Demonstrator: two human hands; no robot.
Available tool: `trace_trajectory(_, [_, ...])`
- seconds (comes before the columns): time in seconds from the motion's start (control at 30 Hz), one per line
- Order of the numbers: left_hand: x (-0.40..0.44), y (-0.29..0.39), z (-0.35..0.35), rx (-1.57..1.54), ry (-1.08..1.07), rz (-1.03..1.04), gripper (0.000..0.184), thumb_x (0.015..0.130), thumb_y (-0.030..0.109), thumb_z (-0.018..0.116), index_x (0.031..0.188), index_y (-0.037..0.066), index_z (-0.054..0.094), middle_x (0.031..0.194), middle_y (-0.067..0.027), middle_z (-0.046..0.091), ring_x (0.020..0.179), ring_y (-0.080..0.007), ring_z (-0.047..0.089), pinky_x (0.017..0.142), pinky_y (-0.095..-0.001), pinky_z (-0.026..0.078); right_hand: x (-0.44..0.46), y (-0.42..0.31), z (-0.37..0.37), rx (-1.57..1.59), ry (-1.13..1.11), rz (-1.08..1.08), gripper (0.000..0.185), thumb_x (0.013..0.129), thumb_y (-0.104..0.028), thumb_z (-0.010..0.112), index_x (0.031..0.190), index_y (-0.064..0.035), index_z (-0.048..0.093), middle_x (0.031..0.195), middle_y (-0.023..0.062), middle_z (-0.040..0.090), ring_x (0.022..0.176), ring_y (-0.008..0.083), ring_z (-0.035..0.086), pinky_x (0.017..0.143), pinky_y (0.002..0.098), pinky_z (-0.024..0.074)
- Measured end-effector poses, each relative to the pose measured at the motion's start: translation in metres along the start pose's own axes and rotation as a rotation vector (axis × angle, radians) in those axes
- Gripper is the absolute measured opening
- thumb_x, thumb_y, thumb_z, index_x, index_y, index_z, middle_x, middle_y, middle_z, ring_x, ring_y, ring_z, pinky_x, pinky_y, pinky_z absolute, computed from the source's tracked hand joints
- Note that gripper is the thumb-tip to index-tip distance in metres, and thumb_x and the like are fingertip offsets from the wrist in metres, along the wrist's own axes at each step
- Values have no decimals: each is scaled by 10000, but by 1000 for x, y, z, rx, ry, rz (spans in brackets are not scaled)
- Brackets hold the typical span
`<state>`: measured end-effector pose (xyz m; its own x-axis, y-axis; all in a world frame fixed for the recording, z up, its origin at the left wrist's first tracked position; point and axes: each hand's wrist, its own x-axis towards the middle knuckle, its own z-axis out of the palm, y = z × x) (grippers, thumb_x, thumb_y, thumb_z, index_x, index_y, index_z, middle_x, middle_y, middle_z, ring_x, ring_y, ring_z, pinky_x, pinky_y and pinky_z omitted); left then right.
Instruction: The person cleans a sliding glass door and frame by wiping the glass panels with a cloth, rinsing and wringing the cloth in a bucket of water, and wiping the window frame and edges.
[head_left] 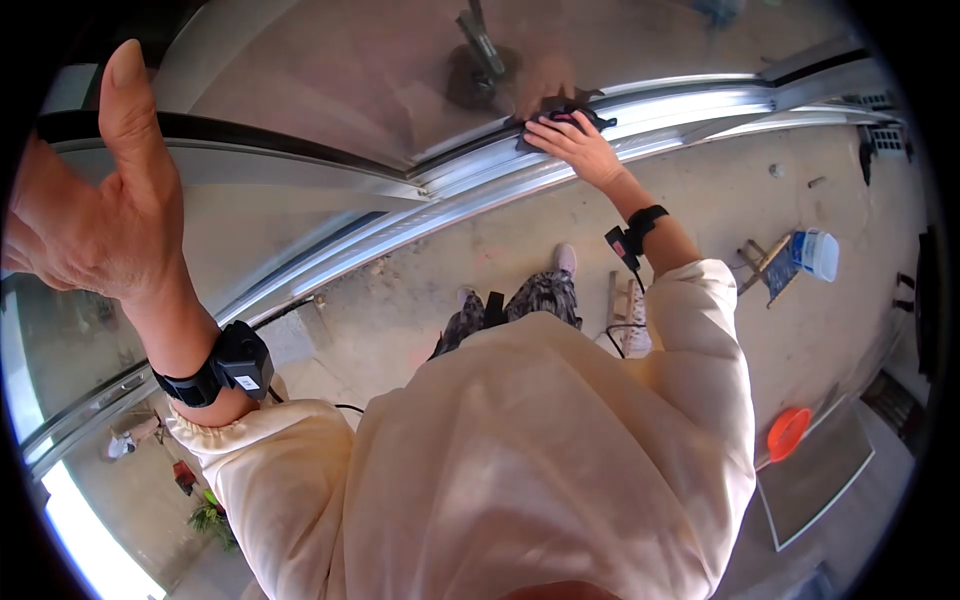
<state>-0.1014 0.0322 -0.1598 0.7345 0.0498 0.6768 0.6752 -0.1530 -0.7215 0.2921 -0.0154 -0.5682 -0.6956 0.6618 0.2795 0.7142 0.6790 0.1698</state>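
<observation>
My right hand (575,148) presses a dark cloth (560,115) on the silver metal window track (480,172), right against the glass pane (330,80). Its fingers lie over the cloth, and a small black and pink item sits at their tips. At the upper left my left hand (105,205) is raised beside the frame of the sliding panel, thumb stretched up and apart from the other fingers, which run toward the dark image edge. I see nothing held in it. Each wrist wears a black strap with a small device.
Far below on the floor (420,280) are my feet and a wooden stool or ladder part. To the right, a blue and white bucket (815,254) is by a small stand (770,270). An orange basin (789,433) and a framed screen (820,480) lie lower right.
</observation>
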Motion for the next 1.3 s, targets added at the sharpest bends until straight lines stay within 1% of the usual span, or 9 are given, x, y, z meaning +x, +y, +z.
trace_trajectory(0.1, [-5, 2, 0, 7, 0, -19, 592, 726, 490, 730, 1149, 99, 591, 911, -29, 656, 681, -180, 636, 568, -259, 446, -24, -17, 7, 45, 37, 343, 639, 758, -6, 523, 1358, -190, 401, 1418, -31, 377, 1253, 142, 399, 1019, 338, 345])
trace_trajectory(0.2, [-9, 25, -8, 19, -102, -241, 608, 722, 507, 725, 1156, 105, 584, 891, -22, 658, 631, -175, 628, 509, -263, 423, -18, -45, 22, 1325, 907, 1475, 460, 876, -16, 489, 1320, -105, 414, 1174, 117, 551, 1024, 199, 558, 861, 337, 468])
trace_trajectory(0.27, [-8, 32, -11, 8, -182, -380, 617, 721, 518, 720, 1162, 110, 580, 880, -18, 658, 618, -173, 625, 484, -267, 410, 27, -65, -8, 1811, 1249, 1608, 464, 916, -77, 484, 1358, -87, 345, 1077, 82, 556, 937, 168, 559, 841, 311, 461])
trace_trajectory(0.4, [-6, 34, -9, 64, -134, -300, 606, 733, 493, 722, 1169, 99, 573, 900, -14, 655, 633, -184, 625, 506, -272, 417, 138, -111, -68, 2128, 1354, 1417, 556, 953, -221, 446, 1419, -45, 199, 1272, 115, 448, 1154, 212, 452, 993, 318, 342])
trace_trajectory(0.47, [8, 41, -7, 56, -77, -300, 603, 736, 487, 722, 1171, 97, 571, 905, -13, 655, 637, -187, 625, 511, -273, 419, 185, -130, -76, 1727, 1305, 1520, 630, 964, -260, 419, 1440, -14, 89, 1478, 147, 191, 1367, 244, 185, 1104, 321, 152])
trace_trajectory(0.63, [39, 68, -27, -25, 49, -176, 545, 772, 402, 718, 1201, 106, 558, 1104, -11, 614, 1001, -169, 552, 840, -263, 384, 192, -103, -97, 1601, 1386, 1702, 693, 967, -352, 392, 1437, 14, 37, 1517, 146, 45, 1402, 235, 48, 1118, 308, 61])
trace_trajectory(0.83, [24, 58, -22, -28, 53, -163, 582, 794, 404, 696, 1244, 84, 513, 1141, -37, 594, 1056, -181, 520, 871, -301, 372, 86, 53, -66, 1311, 1744, 1377, 652, 980, -438, 269, 1441, -10, 96, 1522, 123, 47, 1404, 240, 54, 1125, 327, 76])
trace_trajectory(1.0, [22, 49, -27, 59, -61, -186, 526, 843, 376, 642, 1259, 88, 495, 1238, -90, 544, 1162, -228, 480, 968, -387, 360, -16, 191, -36, 1114, 1797, 1427, 575, 984, -428, 279, 1406, -39, 250, 1412, 110, 324, 1282, 256, 345, 1059, 351, 271])
trace_trajectory(1.3, [20, 47, -30, 103, -115, -171, 503, 891, 406, 557, 1267, 84, 471, 1290, -137, 504, 1193, -298, 471, 1004, -434, 348, -158, 345, 3, 1255, 1681, 1548, 546, 990, -378, 220, 1400, -20, 264, 1421, 129, 324, 1300, 264, 331, 1082, 345, 249])
